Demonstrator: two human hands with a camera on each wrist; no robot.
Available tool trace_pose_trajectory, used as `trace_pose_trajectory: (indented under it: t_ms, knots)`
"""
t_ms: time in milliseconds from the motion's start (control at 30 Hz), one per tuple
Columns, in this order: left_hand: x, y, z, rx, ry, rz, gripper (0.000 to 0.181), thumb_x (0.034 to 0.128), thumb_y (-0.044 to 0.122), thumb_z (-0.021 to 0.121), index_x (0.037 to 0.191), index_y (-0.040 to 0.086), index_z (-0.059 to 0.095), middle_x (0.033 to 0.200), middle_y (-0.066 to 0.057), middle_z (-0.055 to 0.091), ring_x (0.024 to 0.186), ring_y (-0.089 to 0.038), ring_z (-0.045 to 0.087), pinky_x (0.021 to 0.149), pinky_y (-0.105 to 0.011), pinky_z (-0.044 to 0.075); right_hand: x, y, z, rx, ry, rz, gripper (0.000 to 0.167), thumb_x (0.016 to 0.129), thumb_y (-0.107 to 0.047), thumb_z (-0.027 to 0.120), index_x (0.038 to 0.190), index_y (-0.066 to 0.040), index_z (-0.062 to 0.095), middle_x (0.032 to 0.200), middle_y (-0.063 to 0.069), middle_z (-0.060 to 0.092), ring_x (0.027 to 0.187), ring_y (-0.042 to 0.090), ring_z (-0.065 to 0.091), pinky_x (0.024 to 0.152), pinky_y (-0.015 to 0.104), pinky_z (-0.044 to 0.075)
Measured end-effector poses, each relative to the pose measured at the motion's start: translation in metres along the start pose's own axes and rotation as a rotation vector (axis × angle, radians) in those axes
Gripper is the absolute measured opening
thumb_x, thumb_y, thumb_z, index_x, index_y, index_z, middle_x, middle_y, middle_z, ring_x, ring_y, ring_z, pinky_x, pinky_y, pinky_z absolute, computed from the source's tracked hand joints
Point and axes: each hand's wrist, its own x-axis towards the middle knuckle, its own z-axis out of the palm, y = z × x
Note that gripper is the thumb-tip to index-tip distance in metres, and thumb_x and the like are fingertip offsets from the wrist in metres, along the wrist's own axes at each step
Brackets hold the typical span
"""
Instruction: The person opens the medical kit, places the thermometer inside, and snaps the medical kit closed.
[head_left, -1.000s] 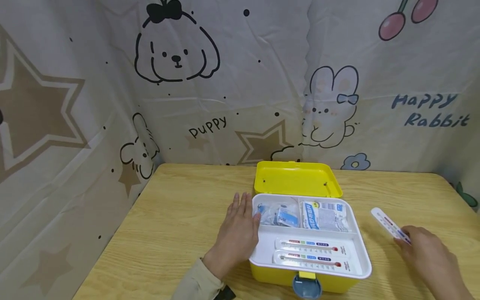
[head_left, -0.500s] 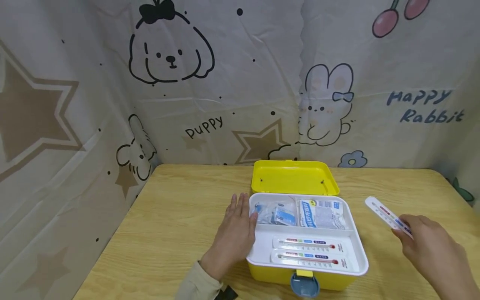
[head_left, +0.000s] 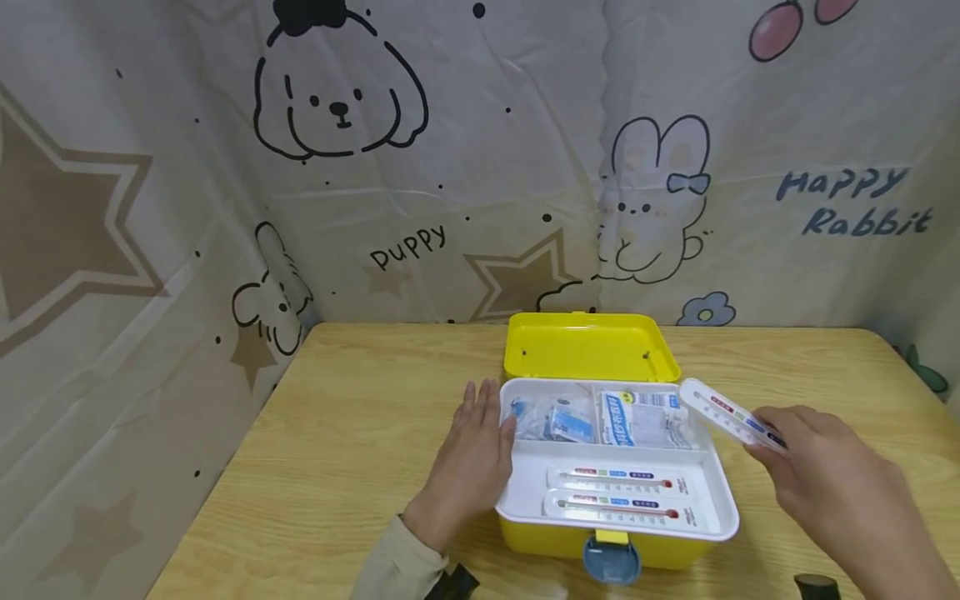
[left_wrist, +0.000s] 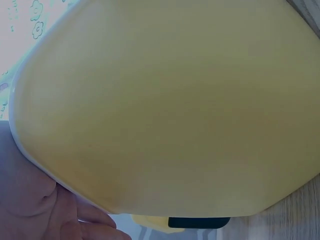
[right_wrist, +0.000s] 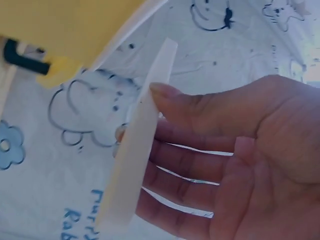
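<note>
A yellow box with a white tray in its top stands on the table. My left hand rests along the tray's left rim, fingers straight; in the left wrist view the box's yellow wall fills most of the picture. Between thumb and fingers, my right hand pinches a flat white thermometer, its free end over the tray's right rim. The right wrist view shows the pale back of that thermometer. Two similar thermometers lie side by side in the tray's front compartment.
Behind the tray the yellow lid lies open. The rear compartments hold a clear bag with blue items and a white-and-blue packet. A grey-blue latch hangs in front. A printed curtain borders the wooden table.
My right hand has moved left with the thermometer, from beside the box to the tray's right rim. My left hand keeps its place on the left rim.
</note>
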Motion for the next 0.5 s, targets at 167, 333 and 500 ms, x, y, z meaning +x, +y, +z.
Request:
trace_pose_trajectory:
  t_ms: [167,333,500]
  knots:
    - [0.001,0.000,0.001,-0.001,-0.006,-0.006,0.057,0.1065,0.030,0.026,0.150,-0.007,0.019,0.157,-0.022,0.017,0.146,-0.036,0.007,0.117,-0.049,0.015,-0.002,-0.021,-0.002,-0.023,-0.040,-0.063,0.040,0.077,-0.008,0.079,0.112,0.003,0.064,0.105,0.020,0.064,0.093,0.041,0.060,0.062,0.054,0.053]
    - [0.001,0.001,0.001,-0.004,-0.004,-0.003,0.057,0.1064,0.029,0.027,0.150,-0.007,0.020,0.157,-0.022,0.018,0.146,-0.037,0.007,0.117,-0.049,0.015,0.003,-0.047,0.003,-0.033,-0.118,-0.151,0.047,0.074,-0.012,0.084,0.116,-0.002,0.066,0.112,0.017,0.065,0.098,0.038,0.060,0.078,0.056,0.053]
    - [0.001,0.000,0.000,-0.015,-0.008,-0.008,0.057,0.1063,0.029,0.027,0.150,-0.007,0.020,0.156,-0.023,0.018,0.146,-0.036,0.006,0.117,-0.049,0.015,0.008,-0.065,0.010,-0.041,-0.149,-0.254,0.045,0.071,-0.012,0.086,0.113,-0.005,0.069,0.110,0.012,0.066,0.094,0.031,0.061,0.080,0.051,0.054]
